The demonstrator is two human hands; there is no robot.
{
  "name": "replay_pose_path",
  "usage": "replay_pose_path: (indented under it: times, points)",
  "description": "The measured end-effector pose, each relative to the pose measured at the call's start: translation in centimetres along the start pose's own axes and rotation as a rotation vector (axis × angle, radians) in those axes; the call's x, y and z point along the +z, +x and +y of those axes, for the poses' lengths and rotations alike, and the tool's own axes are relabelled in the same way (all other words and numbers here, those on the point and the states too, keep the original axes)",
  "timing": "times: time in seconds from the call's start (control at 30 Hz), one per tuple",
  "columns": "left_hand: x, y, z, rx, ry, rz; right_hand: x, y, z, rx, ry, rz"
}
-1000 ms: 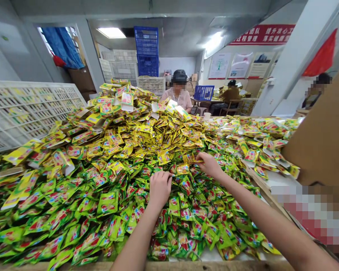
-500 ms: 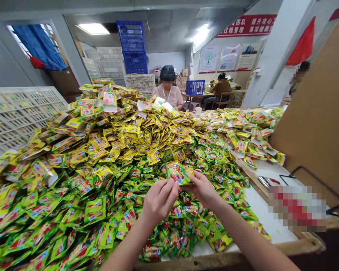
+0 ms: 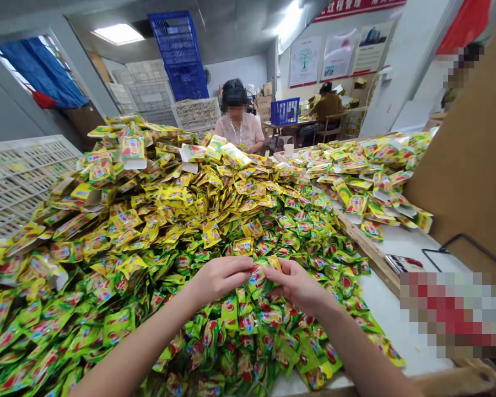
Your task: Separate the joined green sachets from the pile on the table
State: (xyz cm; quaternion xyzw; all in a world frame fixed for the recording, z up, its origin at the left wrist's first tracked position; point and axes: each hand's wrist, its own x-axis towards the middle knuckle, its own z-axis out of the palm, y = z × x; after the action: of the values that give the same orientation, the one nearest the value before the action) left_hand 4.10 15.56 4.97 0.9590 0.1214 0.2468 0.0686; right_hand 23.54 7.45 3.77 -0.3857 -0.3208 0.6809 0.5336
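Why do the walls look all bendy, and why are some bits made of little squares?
Head view: the wide lens curves the edges, so the white crates lean; ceiling lights glare white; a blurred-out block hides something at right. The left hand, right hand and held sachets look sharp.

Both forearms bare, reaching forward; left hand [image 3: 220, 275] and right hand [image 3: 300, 285] close together, fingers pinched.

Bright ceiling light — bowed, stretched edges
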Motion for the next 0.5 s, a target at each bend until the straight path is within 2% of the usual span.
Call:
replay_pose_path:
  times: [0.1, 0.17, 0.2, 0.23, 0.3, 0.37, 0.4, 0.43, 0.5]
  points:
    - [-0.5, 2.0, -0.7, 0.121, 0.051, -0.110, -0.6, 0.3, -0.2, -0.045, -0.061, 0.061]
    - [-1.4, 4.5, -1.7, 0.164, 0.125, -0.159, -1.1, 0.7, -0.3, -0.122, -0.126, 0.143]
    - [-2.1, 6.2, -2.5, 0.138, 0.169, -0.144, -1.4, 0.9, -0.3, -0.171, -0.158, 0.194]
    - [-2.8, 8.1, -3.5, 0.078, 0.215, -0.094, -1.6, 1.1, -0.3, -0.220, -0.187, 0.245]
    - [-4.3, 12.7, -5.7, -0.121, 0.306, 0.112, -1.9, 1.5, -0.1, -0.298, -0.238, 0.327]
    - [-5.4, 17.3, -8.0, -0.316, 0.387, 0.290, -1.9, 1.8, 0.2, -0.327, -0.284, 0.357]
    - [-5.7, 19.4, -9.0, -0.401, 0.434, 0.311, -1.8, 1.8, 0.4, -0.329, -0.304, 0.357]
    - [-5.7, 21.1, -10.0, -0.482, 0.485, 0.279, -1.7, 1.8, 0.6, -0.326, -0.320, 0.351]
    - [-5.2, 23.5, -11.5, -0.619, 0.558, 0.147, -1.4, 1.8, 1.0, -0.312, -0.332, 0.328]
